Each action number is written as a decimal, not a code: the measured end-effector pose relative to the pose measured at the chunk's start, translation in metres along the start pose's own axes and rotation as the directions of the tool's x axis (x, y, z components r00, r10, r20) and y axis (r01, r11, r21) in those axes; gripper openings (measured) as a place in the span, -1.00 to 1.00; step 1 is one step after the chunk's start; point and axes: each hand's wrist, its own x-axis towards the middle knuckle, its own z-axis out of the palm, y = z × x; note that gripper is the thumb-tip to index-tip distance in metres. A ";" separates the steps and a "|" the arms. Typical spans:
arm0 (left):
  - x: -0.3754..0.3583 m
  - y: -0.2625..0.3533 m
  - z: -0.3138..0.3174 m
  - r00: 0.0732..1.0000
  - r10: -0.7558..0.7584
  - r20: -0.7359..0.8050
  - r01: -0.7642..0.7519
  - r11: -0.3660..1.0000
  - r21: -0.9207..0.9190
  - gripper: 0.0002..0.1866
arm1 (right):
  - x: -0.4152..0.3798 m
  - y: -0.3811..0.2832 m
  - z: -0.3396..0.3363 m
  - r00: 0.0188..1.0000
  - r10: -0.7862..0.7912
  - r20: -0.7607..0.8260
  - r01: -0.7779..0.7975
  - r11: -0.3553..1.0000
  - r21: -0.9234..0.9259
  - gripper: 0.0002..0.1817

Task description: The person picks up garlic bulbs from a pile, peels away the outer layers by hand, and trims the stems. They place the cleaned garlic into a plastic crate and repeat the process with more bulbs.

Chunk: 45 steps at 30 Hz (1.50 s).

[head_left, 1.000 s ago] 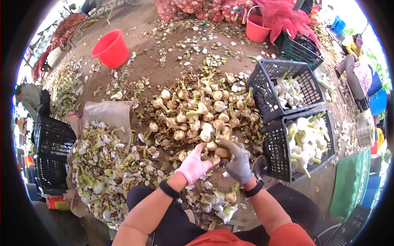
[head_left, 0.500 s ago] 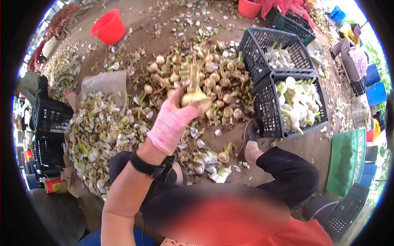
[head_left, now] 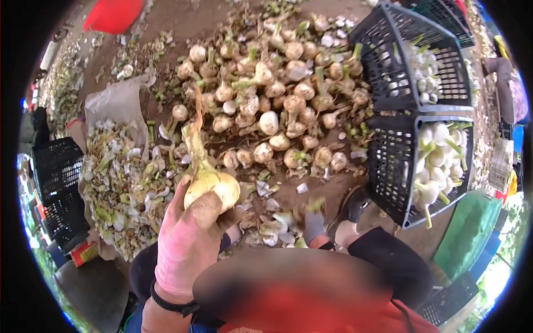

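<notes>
My left hand [head_left: 186, 238], in a pink glove, is closed around a large garlic bulb [head_left: 214, 186]. The bulb's long dry stalk points up and away, and the thumb presses on its near side. My right hand [head_left: 314, 226], in a greyish glove, is low over the ground between my feet. It is blurred beside white peelings [head_left: 271, 228] and a green stem end [head_left: 316, 204]; its fingers cannot be made out. Beyond both hands lies a heap of soil-stained garlic bulbs [head_left: 276, 89] with cut stalks.
Two black crates [head_left: 391, 166] with cleaned white garlic [head_left: 438, 158] stand to the right. A pile of husks [head_left: 125, 188] lies left, by a pale sack [head_left: 117, 102]. More black crates [head_left: 60, 166] are stacked far left. A red tub [head_left: 114, 14] stands at the back.
My left hand, still holding the garlic, has come closer to me and leftward. My right hand has come into view low between my feet. The view has shifted, bringing the heap nearer.
</notes>
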 end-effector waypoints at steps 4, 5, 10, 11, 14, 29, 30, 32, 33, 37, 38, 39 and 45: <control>0.035 0.015 0.003 0.996 -0.088 0.021 0.088 0.996 0.027 -0.41 | -0.039 -0.116 0.065 0.702 -0.625 0.342 0.712 0.628 -0.314 -0.67; 0.039 0.023 0.004 0.992 -0.112 0.053 0.111 0.994 0.012 -0.44 | -0.047 -0.127 0.063 0.802 -0.509 0.313 0.558 0.825 -0.087 -0.59; 0.060 0.046 0.018 0.992 -0.130 0.002 0.130 0.989 -0.068 -0.51 | -0.077 -0.029 -0.001 0.682 0.566 0.463 0.590 -0.052 -0.806 -0.56; 0.065 0.049 0.017 0.987 -0.162 -0.007 0.161 0.986 -0.040 -0.53 | -0.065 0.072 -0.060 0.399 0.802 0.444 0.837 -0.120 -0.534 -0.50; 0.073 0.048 0.012 0.980 -0.199 -0.005 0.197 0.972 -0.132 -0.53 | -0.115 0.087 -0.080 0.421 0.561 0.713 0.830 0.078 -0.552 -0.53; 0.083 0.054 0.012 0.953 0.001 0.304 -0.097 0.949 0.300 -0.22 | -0.057 0.060 -0.003 0.563 0.598 0.571 0.489 0.315 -0.813 -0.53; 0.075 0.051 0.011 0.939 0.013 0.343 -0.145 0.921 0.363 -0.20 | -0.064 0.051 0.002 0.557 0.582 0.592 0.516 0.316 -0.796 -0.53; 0.074 0.018 -0.006 0.845 0.265 0.464 -0.485 0.744 0.459 -0.25 | -0.093 -0.006 0.035 0.513 0.291 0.808 0.706 0.392 -0.589 -0.52; 0.069 0.011 -0.010 0.827 0.281 0.486 -0.537 0.648 0.540 -0.27 | -0.103 -0.039 0.055 0.666 0.151 0.730 0.635 0.398 -0.662 -0.53; 0.043 -0.023 -0.016 0.641 0.403 0.653 -0.765 0.271 0.584 -0.34 | -0.165 -0.149 0.085 0.618 -0.466 0.633 0.620 0.784 -0.028 -0.52; 0.037 -0.032 -0.013 0.546 0.455 0.703 -0.824 0.142 0.548 -0.36 | -0.185 -0.163 0.086 0.553 -0.578 0.600 0.627 0.763 0.158 -0.51; 0.027 -0.043 -0.009 0.509 0.471 0.720 -0.841 0.093 0.533 -0.35 | -0.196 -0.171 0.084 0.527 -0.606 0.596 0.634 0.747 0.199 -0.50; -0.019 -0.093 0.004 0.249 0.567 0.785 -0.908 -0.146 0.394 -0.29 | -0.223 -0.166 0.060 0.498 -0.733 0.463 0.639 0.671 0.375 -0.54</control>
